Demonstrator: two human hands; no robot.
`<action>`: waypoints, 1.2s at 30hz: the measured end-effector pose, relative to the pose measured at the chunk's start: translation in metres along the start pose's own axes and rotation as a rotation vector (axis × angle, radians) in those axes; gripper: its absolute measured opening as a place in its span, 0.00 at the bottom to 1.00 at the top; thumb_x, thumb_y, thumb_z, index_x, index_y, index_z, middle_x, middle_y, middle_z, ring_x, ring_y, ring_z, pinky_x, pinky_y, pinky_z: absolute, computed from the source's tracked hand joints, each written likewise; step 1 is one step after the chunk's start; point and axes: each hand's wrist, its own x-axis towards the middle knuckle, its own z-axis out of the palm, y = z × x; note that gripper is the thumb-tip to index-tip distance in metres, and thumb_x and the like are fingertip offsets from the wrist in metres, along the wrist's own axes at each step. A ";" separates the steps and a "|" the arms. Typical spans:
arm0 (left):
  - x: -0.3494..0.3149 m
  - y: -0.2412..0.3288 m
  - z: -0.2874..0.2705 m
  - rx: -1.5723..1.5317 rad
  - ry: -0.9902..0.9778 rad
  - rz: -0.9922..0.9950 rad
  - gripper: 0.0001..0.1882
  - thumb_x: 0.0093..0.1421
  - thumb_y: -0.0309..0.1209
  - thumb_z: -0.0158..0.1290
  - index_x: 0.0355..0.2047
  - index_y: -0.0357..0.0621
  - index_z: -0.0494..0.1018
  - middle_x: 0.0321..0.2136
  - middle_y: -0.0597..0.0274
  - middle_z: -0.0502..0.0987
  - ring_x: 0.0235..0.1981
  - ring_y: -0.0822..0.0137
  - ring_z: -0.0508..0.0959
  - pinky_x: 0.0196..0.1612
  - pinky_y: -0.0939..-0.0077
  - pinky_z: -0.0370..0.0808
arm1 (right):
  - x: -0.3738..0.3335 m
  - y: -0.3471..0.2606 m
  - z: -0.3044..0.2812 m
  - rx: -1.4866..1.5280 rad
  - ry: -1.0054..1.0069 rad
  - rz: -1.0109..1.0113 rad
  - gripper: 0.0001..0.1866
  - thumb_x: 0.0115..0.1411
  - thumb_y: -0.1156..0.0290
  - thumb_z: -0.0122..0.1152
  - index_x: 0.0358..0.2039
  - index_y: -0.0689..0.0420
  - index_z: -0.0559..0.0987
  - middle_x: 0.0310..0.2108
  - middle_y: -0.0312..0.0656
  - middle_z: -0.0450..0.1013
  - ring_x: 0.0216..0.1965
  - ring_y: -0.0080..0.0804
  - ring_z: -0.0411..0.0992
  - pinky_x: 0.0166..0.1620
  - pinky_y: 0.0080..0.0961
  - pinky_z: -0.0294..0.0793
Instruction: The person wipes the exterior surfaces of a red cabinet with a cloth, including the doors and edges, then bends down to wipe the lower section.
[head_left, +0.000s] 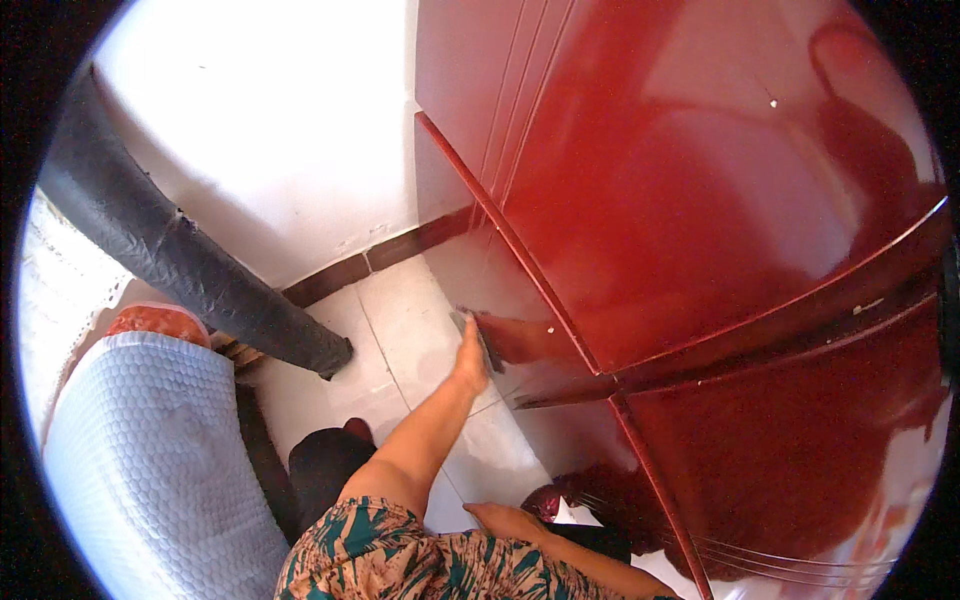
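My left hand (470,360) reaches forward, pressed against the side of a glossy red cabinet (690,220). Between the palm and that side panel is a dark grey cloth (492,352), mostly covered by the hand, held flat and upright. My right hand (505,522) is low in front of my body, close to my patterned shirt. Its visible finger is stretched out to the left and nothing shows in it; the rest of the hand is partly hidden by the shirt.
Pale floor tiles (400,300) lie between the cabinet and a white wall (270,120) with a brown skirting (330,278). A long dark grey wrapped roll (200,240) leans at the left. Beside it stands something draped in a light blue quilted cover (150,450).
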 end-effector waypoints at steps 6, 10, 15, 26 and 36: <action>0.009 0.026 -0.022 0.223 -0.042 0.462 0.44 0.64 0.58 0.38 0.67 0.40 0.38 0.68 0.53 0.43 0.68 0.57 0.45 0.67 0.64 0.43 | -0.005 -0.034 -0.016 0.029 0.009 -0.018 0.26 0.62 0.67 0.48 0.61 0.56 0.62 0.53 0.56 0.67 0.52 0.53 0.68 0.53 0.40 0.69; -0.057 0.027 0.072 0.508 0.048 0.875 0.36 0.69 0.47 0.32 0.67 0.39 0.35 0.68 0.50 0.37 0.69 0.56 0.35 0.68 0.66 0.34 | -0.011 -0.010 -0.013 0.041 -0.030 0.098 0.26 0.63 0.63 0.48 0.60 0.56 0.62 0.53 0.57 0.67 0.53 0.53 0.68 0.53 0.42 0.69; -0.050 0.075 0.078 0.679 -0.010 1.229 0.34 0.68 0.47 0.29 0.67 0.38 0.40 0.69 0.49 0.34 0.70 0.54 0.34 0.68 0.63 0.33 | -0.017 -0.098 -0.086 0.072 -0.172 0.177 0.26 0.63 0.62 0.47 0.61 0.54 0.62 0.53 0.57 0.67 0.54 0.53 0.67 0.54 0.43 0.68; 0.050 0.163 0.042 0.249 0.018 0.606 0.41 0.64 0.58 0.36 0.67 0.41 0.46 0.67 0.52 0.48 0.67 0.57 0.50 0.67 0.63 0.46 | 0.003 -0.028 -0.022 0.181 -0.170 0.150 0.24 0.66 0.68 0.41 0.63 0.53 0.60 0.56 0.56 0.65 0.57 0.49 0.65 0.58 0.38 0.63; 0.110 0.143 -0.019 0.163 0.054 0.286 0.35 0.63 0.59 0.38 0.58 0.44 0.62 0.56 0.56 0.67 0.55 0.59 0.68 0.56 0.66 0.64 | 0.007 0.042 0.035 0.186 -0.126 0.124 0.23 0.69 0.64 0.36 0.63 0.52 0.60 0.58 0.51 0.64 0.58 0.45 0.65 0.59 0.38 0.64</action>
